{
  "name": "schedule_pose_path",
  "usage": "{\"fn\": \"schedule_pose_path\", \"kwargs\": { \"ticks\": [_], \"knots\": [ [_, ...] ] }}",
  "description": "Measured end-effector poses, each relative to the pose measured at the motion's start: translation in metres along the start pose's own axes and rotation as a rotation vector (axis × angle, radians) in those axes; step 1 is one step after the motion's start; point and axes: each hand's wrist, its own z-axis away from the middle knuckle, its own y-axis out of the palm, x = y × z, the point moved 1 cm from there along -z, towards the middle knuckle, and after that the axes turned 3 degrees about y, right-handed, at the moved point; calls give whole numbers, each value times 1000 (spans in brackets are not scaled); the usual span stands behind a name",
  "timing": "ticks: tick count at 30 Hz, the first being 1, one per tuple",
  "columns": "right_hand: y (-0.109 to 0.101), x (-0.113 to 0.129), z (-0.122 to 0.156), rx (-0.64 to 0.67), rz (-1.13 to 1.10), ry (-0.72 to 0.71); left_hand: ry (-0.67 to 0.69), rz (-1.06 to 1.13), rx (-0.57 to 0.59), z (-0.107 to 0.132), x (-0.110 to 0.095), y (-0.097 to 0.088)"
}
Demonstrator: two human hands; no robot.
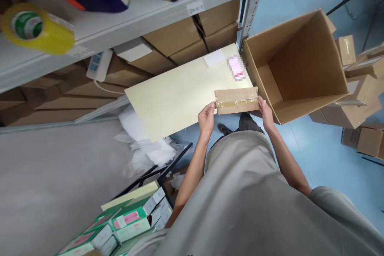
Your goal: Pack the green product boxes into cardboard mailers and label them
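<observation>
Left hand pinching one end of small taped cardboard box, right hand on other end, fingers closed lightly, nothing else in either. Box at near edge of cream tabletop, toward right corner; can't tell if resting or lifted. IMO: even pressure both ends, keep it level, don't squeeze hard or flaps may buckle. White slip by far edge, pixelated pink item near right edge. Big open-topped carton just past right edge.
</observation>
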Motion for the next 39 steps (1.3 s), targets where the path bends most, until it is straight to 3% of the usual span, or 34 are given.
{"fn": "schedule_pose_path", "kwargs": {
  "ticks": [5, 8, 10, 13, 15, 20, 24, 28, 31, 34, 37, 39],
  "knots": [
    [-79, 26, -46, -235, -76, -100, 156, -53, 183, -30, -71, 101],
    [-132, 22, -78, -388, -109, -65, 205, -111, 340, -46, -103, 175],
    [-163, 9, -98, -458, -158, 6, 201, -210, 451, -56, -113, 224],
    [-196, -19, -122, -551, -211, 150, 177, -396, 621, -73, -111, 291],
    [-207, -39, -136, -618, -229, 245, 157, -523, 718, -88, -100, 331],
    [-203, -94, -179, -640, -242, 464, 24, -793, 891, -135, -43, 406],
    [-180, -144, -217, -568, -277, 690, -55, -908, 933, -180, 14, 445],
    [-152, -187, -253, -438, -192, 840, -108, -994, 959, -225, 69, 467],
    [-132, -208, -279, -267, -91, 832, -110, -993, 953, -258, 102, 471],
    [-111, -220, -304, -110, -2, 795, -127, -979, 867, -285, 122, 467],
    [-91, -229, -325, -98, 33, 802, -212, -1024, 789, -308, 131, 460],
    [-80, -234, -336, -52, 84, 734, -298, -1073, 758, -318, 135, 456]
  ]
}}
